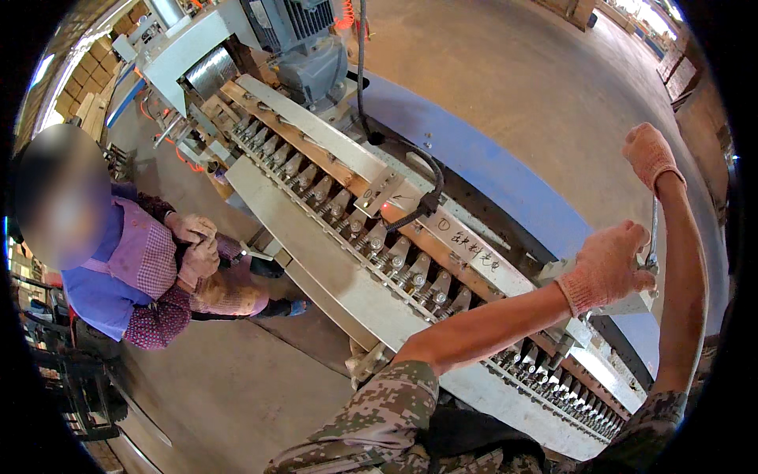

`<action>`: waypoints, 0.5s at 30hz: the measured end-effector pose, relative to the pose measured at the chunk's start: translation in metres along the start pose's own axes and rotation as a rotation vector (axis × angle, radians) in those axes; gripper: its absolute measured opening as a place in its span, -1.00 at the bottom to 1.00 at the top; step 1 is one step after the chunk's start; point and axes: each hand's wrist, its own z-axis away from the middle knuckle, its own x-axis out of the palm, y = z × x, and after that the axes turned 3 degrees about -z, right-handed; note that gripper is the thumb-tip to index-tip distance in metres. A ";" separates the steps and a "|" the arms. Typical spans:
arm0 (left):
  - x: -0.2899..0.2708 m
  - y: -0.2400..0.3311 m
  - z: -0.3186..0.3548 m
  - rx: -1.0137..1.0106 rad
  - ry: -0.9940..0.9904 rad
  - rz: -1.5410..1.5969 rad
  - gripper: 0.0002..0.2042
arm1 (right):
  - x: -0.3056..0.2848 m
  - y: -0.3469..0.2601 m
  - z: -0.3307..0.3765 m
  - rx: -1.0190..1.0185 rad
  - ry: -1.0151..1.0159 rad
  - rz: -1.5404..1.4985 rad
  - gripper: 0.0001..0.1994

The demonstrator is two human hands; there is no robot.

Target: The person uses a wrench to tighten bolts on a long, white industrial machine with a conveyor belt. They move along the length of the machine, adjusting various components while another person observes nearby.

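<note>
My left hand [606,267], in a pinkish knit work glove, is at the right end of a long machine. Its fingers curl around the lower end of a metal wrench [653,229]. What the wrench's end sits on is mostly hidden by that hand. Farther up, my right hand [652,153], gloved alike, is closed at the wrench's upper end, which its wrist and cuff partly cover. The wrench stands roughly upright between both hands. Below my left forearm runs the machine's row of springs and metal fingers [399,253], set along a wooden strip.
Across the machine's pale front plate [316,257], at left, stands a co-worker [134,261] with gloved hands together. A grey motor [304,63] and metal roller [212,73] sit at the far end. A black cable [433,186] loops over the rail. Behind lies a blue panel [474,134].
</note>
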 end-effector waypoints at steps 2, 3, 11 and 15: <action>-0.010 -0.013 0.003 -0.067 0.060 -0.066 -0.50 | 0.015 -0.024 -0.034 -0.127 0.011 -0.140 -0.88; 0.000 -0.006 0.005 -0.001 0.047 -0.003 -0.51 | -0.001 -0.004 -0.006 0.040 0.010 -0.418 -0.90; 0.022 0.042 -0.009 0.071 0.110 -0.553 -0.44 | -0.077 0.014 0.046 0.126 -0.355 -1.570 -0.80; 0.039 0.034 -0.011 -0.048 0.279 -0.768 -0.47 | -0.033 -0.017 0.029 -0.043 -0.359 -2.051 -0.60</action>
